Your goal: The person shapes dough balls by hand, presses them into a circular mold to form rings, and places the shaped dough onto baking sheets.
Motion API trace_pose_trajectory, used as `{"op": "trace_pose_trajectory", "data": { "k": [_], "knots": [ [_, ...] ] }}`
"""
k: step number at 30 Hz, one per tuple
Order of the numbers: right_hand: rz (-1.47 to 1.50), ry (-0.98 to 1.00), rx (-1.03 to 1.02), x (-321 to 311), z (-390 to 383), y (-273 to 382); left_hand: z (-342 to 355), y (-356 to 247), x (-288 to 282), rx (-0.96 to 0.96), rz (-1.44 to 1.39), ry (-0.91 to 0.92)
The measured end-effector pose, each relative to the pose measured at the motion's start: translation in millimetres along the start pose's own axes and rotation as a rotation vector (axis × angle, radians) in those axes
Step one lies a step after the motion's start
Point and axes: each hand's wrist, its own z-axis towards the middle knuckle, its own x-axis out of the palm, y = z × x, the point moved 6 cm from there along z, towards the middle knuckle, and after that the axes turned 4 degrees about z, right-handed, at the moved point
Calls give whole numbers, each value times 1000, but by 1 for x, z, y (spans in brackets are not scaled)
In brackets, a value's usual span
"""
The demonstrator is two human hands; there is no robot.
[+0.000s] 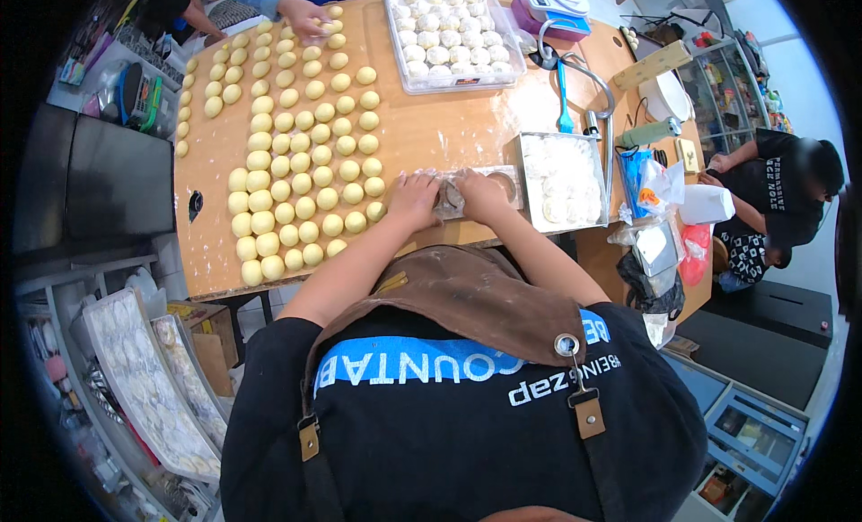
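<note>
At the near table edge, my left hand (pixel 415 201) has its fingers closed against a greyish, crumpled, floury piece (pixel 450 199); whether it is cloth or plastic I cannot tell. My right hand (pixel 480 197) presses on the same piece from the other side, fingers curled and partly hidden. Under and beside the hands lies a floured wooden mold (pixel 513 192) with a round hollow, showing to the right of my right hand. Left of my left hand stand rows of yellow dough balls (pixel 325 179). A metal tray (pixel 561 185) of white floured pieces is close on the right.
A clear plastic box (pixel 508 76) of white floured rounds stands at the far side. Another person's hand (pixel 305 17) reaches over the far dough balls. A blue brush (pixel 564 98), kitchen scale (pixel 558 0) and white jug (pixel 706 203) are to the right. Another person (pixel 779 185) is beyond.
</note>
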Motion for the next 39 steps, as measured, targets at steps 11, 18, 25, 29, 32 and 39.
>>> {"op": "trace_pose_trajectory", "data": {
  "k": [11, 18, 25, 29, 32, 39],
  "knots": [
    [21, -109, -8, -7, -4, -7, 6, 1, 2, -12, -27, 65],
    [204, -423, 8, -65, -26, -30, 1, 1, -2, 9, 17, -16],
    [43, -177, 10, -17, -16, -24, 2, 0, -2, -19, -6, 99],
    [16, -136, 32, -14, -9, -8, 1, 1, -2, 6, 10, 11],
    [11, 31, 91, -21, -6, 8, 0, 3, -1, -7, -2, 2],
    [8, -48, -1, -3, -3, -2, 1, -1, -5, -6, -8, 72]
  ]
}}
